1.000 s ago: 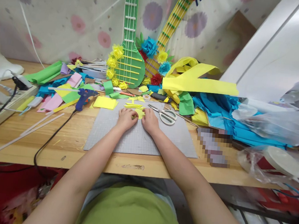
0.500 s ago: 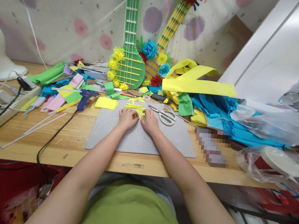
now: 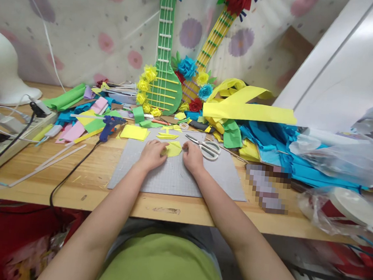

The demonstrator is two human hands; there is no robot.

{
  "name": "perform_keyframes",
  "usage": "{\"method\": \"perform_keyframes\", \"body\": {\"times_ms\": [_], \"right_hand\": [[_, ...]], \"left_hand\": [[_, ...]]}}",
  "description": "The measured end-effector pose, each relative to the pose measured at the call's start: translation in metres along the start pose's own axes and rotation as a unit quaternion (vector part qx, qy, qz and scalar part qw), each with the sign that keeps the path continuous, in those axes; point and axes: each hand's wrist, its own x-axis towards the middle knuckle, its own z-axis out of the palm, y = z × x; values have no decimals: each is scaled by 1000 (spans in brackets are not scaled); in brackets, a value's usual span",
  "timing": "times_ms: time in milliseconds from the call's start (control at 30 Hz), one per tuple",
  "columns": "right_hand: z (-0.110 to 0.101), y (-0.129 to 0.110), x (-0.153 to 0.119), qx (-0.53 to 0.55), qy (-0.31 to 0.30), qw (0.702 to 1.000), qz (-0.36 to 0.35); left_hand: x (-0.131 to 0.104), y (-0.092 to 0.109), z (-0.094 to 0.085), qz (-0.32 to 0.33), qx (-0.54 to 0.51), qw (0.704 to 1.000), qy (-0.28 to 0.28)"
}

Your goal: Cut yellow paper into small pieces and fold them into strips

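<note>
A piece of yellow crepe-like paper [image 3: 173, 149] lies spread between my two hands, over the grey cutting mat [image 3: 166, 177]. My left hand [image 3: 153, 155] is closed on the paper's left edge, thumb and fingers together. My right hand [image 3: 193, 158] has its fingers curled in at the paper's right end; the exact contact is too small to see clearly. Folded yellow strips [image 3: 167, 136] rest just beyond the paper. Scissors with pale handles [image 3: 210, 150] lie beside my right hand, blades pointing away to the left.
A blue glue gun [image 3: 110, 127] and a yellow paper stack [image 3: 134, 132] stand left of the mat. Behind are a green paper lute [image 3: 165, 89] and a yellow one [image 3: 212, 41]. Blue crepe paper [image 3: 268, 141] and a bagged cup [image 3: 347, 210] are at right; a power strip [image 3: 15, 141] at left.
My hands have moved apart, and more of the yellow paper shows between them. The whole view has shifted slightly down and right.
</note>
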Motion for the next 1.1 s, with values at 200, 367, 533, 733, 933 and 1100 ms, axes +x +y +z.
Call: {"method": "perform_keyframes", "body": {"times_ms": [200, 367, 533, 733, 933, 1100], "right_hand": [[6, 0, -1, 48, -22, 998, -23], [12, 2, 10, 110, -67, 990, -65], [5, 2, 9, 120, -26, 990, -74], [-5, -10, -7, 101, -41, 977, -181], [-1, -12, -8, 70, -93, 964, -238], [2, -14, -7, 35, -89, 974, -205]], "left_hand": [[0, 13, -6, 0, -36, 999, -10], [0, 5, -7, 14, -83, 996, -35], [0, 2, 1, -32, -18, 999, -3], [0, 8, 5, -79, 27, 995, 55], [1, 6, -1, -56, -54, 996, 50], [1, 1, -2, -24, -73, 997, -14]]}}
